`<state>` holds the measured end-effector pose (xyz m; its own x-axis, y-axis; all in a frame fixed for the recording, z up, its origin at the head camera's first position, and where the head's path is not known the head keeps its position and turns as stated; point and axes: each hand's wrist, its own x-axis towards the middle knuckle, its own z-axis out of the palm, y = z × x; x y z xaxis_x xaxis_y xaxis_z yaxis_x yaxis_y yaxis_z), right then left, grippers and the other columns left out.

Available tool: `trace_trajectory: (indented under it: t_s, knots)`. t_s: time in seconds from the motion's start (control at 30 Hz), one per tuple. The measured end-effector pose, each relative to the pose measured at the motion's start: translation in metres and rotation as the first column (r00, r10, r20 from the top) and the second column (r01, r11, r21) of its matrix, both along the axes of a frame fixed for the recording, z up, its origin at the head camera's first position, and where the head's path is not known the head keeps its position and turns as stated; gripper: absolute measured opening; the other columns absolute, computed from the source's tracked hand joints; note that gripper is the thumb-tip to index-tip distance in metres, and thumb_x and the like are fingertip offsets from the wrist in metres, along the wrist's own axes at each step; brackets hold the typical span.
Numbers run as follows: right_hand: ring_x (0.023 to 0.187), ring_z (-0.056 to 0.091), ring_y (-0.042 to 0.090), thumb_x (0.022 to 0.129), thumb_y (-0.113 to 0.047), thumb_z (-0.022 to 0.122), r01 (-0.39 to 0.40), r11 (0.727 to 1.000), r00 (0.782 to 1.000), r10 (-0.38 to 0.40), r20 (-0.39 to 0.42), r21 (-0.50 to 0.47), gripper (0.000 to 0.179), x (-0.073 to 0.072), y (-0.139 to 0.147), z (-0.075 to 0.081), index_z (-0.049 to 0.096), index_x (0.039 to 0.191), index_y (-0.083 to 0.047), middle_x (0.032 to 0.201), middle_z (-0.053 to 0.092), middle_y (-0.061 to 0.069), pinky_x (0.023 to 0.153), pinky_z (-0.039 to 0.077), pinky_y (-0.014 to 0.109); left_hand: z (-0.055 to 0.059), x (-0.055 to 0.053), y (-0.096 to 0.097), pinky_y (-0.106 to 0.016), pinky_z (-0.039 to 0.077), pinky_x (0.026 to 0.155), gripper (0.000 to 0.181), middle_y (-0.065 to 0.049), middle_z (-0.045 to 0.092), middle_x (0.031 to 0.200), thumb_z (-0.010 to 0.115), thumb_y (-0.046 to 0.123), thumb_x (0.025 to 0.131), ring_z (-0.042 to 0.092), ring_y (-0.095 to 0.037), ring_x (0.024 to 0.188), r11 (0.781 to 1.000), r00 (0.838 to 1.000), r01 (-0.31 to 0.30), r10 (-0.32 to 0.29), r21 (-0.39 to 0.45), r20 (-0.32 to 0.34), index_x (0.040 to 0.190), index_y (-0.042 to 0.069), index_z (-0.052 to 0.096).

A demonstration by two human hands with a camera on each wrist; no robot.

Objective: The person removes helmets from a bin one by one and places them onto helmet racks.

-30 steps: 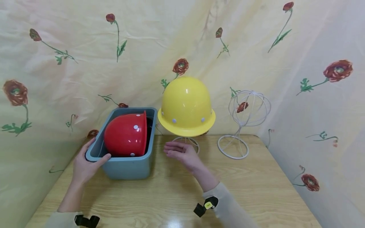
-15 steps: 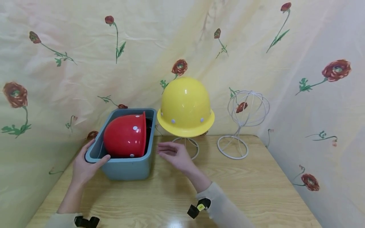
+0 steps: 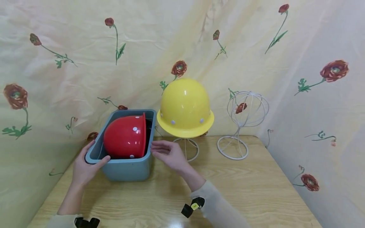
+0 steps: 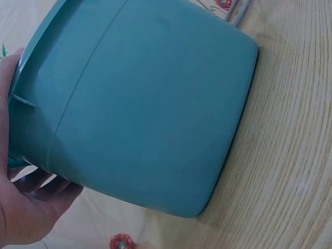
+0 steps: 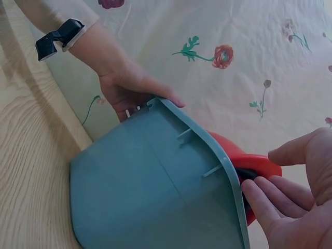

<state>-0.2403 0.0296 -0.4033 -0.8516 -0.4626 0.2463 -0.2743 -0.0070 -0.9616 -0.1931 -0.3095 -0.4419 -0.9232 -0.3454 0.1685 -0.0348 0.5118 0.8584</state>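
Observation:
A red hard hat (image 3: 125, 136) lies on its side in a blue-grey plastic bin (image 3: 125, 171), its opening facing right. Black lining shows inside the hat in the right wrist view. My left hand (image 3: 85, 166) grips the bin's near left corner, thumb over the rim and fingers along the outside. My right hand (image 3: 169, 155) is at the bin's right rim, beside the hat's opening. In the right wrist view the right thumb and fingers (image 5: 280, 199) are apart around the hat's red brim (image 5: 262, 163); whether they touch it I cannot tell.
A yellow hard hat (image 3: 185, 107) sits on a white wire stand (image 3: 196, 147) right of the bin. Another white wire stand (image 3: 233, 147), bare, is farther right. All stand on a wooden table (image 3: 228, 190) against a flowered cloth (image 3: 142, 63).
My right hand has moved left, from in front of the yellow hat's stand to the bin's right rim. The left hand keeps its grip on the bin.

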Motion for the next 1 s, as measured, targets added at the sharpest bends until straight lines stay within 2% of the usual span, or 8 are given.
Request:
trace_trajectory:
  t_s: [0.2, 0.4, 0.6, 0.8, 1.0]
  knots:
    - [0.121, 0.073, 0.033, 0.100, -0.005, 0.071, 0.041, 0.999, 0.997, -0.039, -0.065, 0.020, 0.041, 0.002, -0.010, 0.010, 0.064, 0.140, 0.004, 0.132, 0.073, 0.023, 0.103, 0.058, 0.028, -0.002, 0.002, -0.001, -0.005, 0.039, 0.079, 0.095, -0.017, 0.041, 0.167, 0.083, 0.039, 0.092, 0.041, -0.033, 0.139, 1.000, 1.000, -0.006, 0.006, 0.018, 0.002, 0.170, 0.025, 0.029]
    - [0.119, 0.074, 0.030, 0.101, -0.007, 0.070, 0.071, 0.996, 0.993, -0.066, -0.102, 0.052, 0.038, 0.004, -0.016, 0.012, 0.067, 0.138, 0.002, 0.129, 0.075, 0.019, 0.100, 0.059, 0.027, -0.002, 0.002, -0.002, -0.015, 0.041, 0.085, 0.094, -0.017, 0.041, 0.167, 0.082, 0.040, 0.092, 0.042, -0.036, 0.141, 1.000, 1.000, 0.003, -0.003, -0.007, -0.011, 0.169, 0.026, 0.030]
    - [0.116, 0.076, 0.026, 0.102, -0.010, 0.071, 0.097, 0.989, 0.987, -0.080, -0.142, 0.114, 0.039, 0.006, -0.021, 0.011, 0.066, 0.139, 0.000, 0.128, 0.076, 0.016, 0.097, 0.060, 0.028, -0.001, 0.001, -0.001, -0.008, 0.040, 0.082, 0.093, -0.016, 0.042, 0.167, 0.083, 0.039, 0.092, 0.042, -0.032, 0.138, 1.000, 1.000, -0.001, 0.001, -0.002, -0.017, 0.169, 0.026, 0.032]
    - [0.110, 0.079, 0.026, 0.102, -0.012, 0.071, 0.152, 0.972, 0.977, -0.121, -0.176, 0.177, 0.041, 0.010, -0.031, 0.015, 0.065, 0.140, 0.001, 0.126, 0.077, 0.017, 0.092, 0.062, 0.030, -0.002, 0.001, 0.001, -0.006, 0.039, 0.081, 0.095, -0.017, 0.041, 0.167, 0.083, 0.038, 0.092, 0.041, -0.033, 0.139, 1.000, 1.000, 0.005, -0.005, 0.004, -0.012, 0.170, 0.025, 0.030]
    - [0.103, 0.081, 0.023, 0.102, -0.017, 0.072, 0.243, 0.941, 0.954, -0.188, -0.233, 0.235, 0.041, 0.011, -0.043, 0.021, 0.067, 0.138, 0.002, 0.123, 0.079, 0.017, 0.087, 0.063, 0.029, -0.003, -0.001, 0.001, -0.004, 0.039, 0.079, 0.094, -0.017, 0.041, 0.166, 0.082, 0.038, 0.093, 0.041, -0.030, 0.135, 1.000, 1.000, 0.007, -0.007, 0.005, -0.012, 0.170, 0.026, 0.029]
